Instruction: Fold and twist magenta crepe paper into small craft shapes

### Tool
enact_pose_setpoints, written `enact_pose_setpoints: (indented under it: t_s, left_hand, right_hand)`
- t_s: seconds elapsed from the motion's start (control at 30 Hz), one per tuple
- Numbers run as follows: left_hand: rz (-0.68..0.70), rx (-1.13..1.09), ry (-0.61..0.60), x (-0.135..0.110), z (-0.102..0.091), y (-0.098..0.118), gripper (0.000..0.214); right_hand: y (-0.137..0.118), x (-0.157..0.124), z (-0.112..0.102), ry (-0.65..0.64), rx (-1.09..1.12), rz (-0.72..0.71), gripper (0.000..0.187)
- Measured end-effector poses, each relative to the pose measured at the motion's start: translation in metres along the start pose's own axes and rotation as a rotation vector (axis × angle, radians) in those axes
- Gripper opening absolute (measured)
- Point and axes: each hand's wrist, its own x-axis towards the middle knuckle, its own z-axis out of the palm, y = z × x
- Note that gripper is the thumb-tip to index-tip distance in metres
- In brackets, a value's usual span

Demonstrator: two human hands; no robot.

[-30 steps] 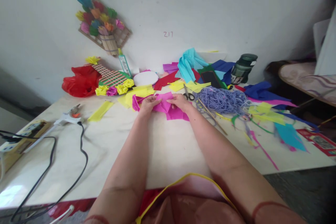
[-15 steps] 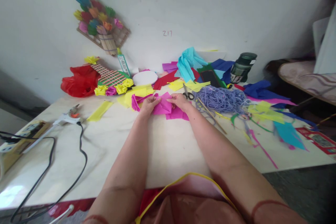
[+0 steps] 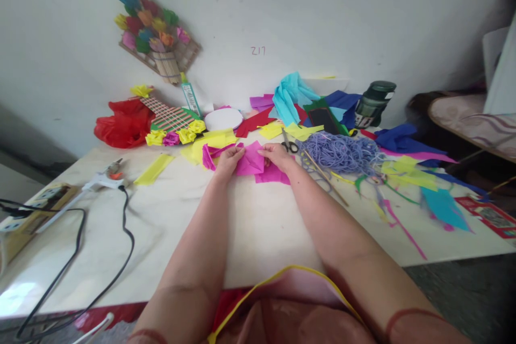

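A strip of pink crepe paper point(image 3: 252, 159) is stretched between my two hands above the middle of the table. My left hand point(image 3: 229, 161) pinches it, and a gathered, ruffled end sticks out to the left of that hand. At the right edge, my right hand point(image 3: 277, 157) grips the paper between thumb and fingers. Another flat pink piece point(image 3: 272, 174) lies under the right hand. Black-handled scissors point(image 3: 290, 145) rest just beyond my right hand. Yellow crepe paper point(image 3: 213, 142) lies behind the left hand.
Right of my hands are a heap of purple yarn point(image 3: 341, 153), a thin stick point(image 3: 326, 178) and paper scraps. A dark green jar point(image 3: 374, 103) stands at the back. Leftward are a glue gun point(image 3: 107, 178) with its cord, a power strip point(image 3: 36, 209) and a flower-trimmed stick craft point(image 3: 169, 115).
Almost nothing differs. Both hands keep the pink paper in the same place, and the whole view has shifted very slightly.
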Motion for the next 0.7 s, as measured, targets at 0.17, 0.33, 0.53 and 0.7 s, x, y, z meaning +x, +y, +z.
enact_pose_setpoints:
  t_s: [0.17,0.33,0.53,0.7]
  left_hand:
    - [-0.025,-0.025,-0.033,-0.0018,-0.0006,0.0016,0.029]
    - [-0.023,-0.019,-0.042,-0.0029,0.0006,0.003,0.03]
    - [-0.032,-0.098,-0.049,-0.0026,0.0019,0.0043,0.027]
    - [-0.034,-0.119,-0.011,0.001,0.0003,-0.0004,0.024]
  right_hand:
    - [0.0021,0.0013,-0.0014,-0.014,-0.002,-0.011,0.023]
    - [0.0055,0.004,-0.0037,-0.03,0.02,-0.017,0.018]
    - [0.0086,0.0056,-0.0043,-0.015,0.06,-0.028,0.004]
    - [0.0084,0.0049,-0.0041,-0.021,0.106,-0.039,0.014]
